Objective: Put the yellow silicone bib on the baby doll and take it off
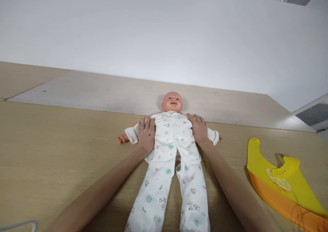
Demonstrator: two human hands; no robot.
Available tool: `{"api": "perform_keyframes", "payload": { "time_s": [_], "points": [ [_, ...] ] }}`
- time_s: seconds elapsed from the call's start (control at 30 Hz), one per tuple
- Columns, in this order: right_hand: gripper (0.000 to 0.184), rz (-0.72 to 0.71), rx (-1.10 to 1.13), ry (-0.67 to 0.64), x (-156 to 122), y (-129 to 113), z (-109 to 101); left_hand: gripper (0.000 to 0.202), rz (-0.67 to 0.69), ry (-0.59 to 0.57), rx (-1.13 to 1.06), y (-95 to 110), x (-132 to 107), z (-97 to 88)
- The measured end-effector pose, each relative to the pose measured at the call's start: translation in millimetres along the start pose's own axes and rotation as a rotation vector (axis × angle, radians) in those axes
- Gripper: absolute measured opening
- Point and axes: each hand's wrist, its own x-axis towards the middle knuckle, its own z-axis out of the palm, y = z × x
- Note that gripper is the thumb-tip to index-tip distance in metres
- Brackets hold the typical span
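Left hand (146,137) and right hand (199,129), fingers outstretched, rest against the sides of a clothed doll (169,136), likely light and soft-bodied, best held around its torso.

We see doll (173,140) on table (71,140), between left hand (147,135) and right hand (199,129); bib (278,180) lies right, panel (153,34) behind doll.

Left forearm (102,188) at seven o'clock and right forearm (230,179) at five, both bare, slender. Left hand (146,140) bare, small dark spot (149,134) on its back; right hand (200,129) bare.
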Motion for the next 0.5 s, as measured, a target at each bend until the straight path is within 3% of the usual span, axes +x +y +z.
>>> {"api": "perform_keyframes", "payload": {
  "time_s": [0.2,0.33,0.43,0.5],
  "points": [
    [0.044,0.021,-0.036,0.165,-5.0,-0.1,0.7,0.046,0.02,0.052,-0.016,-3.1,0.8,0.6],
    [0.042,-0.029,0.103,0.23,-34.6,1.4,-12.9,0.043,0.026,0.074,-0.059,-5.7,-24.1,-27.1],
    [0.038,-0.044,0.365,0.205,-70.0,1.0,-31.2,0.027,-0.081,-0.156,-0.124,-5.9,-48.7,-63.8],
    [0.039,0.014,0.542,0.061,-95.7,0.7,-44.0,0.023,-0.114,-0.341,-0.137,-5.9,-62.7,-89.7]
  ]
}}
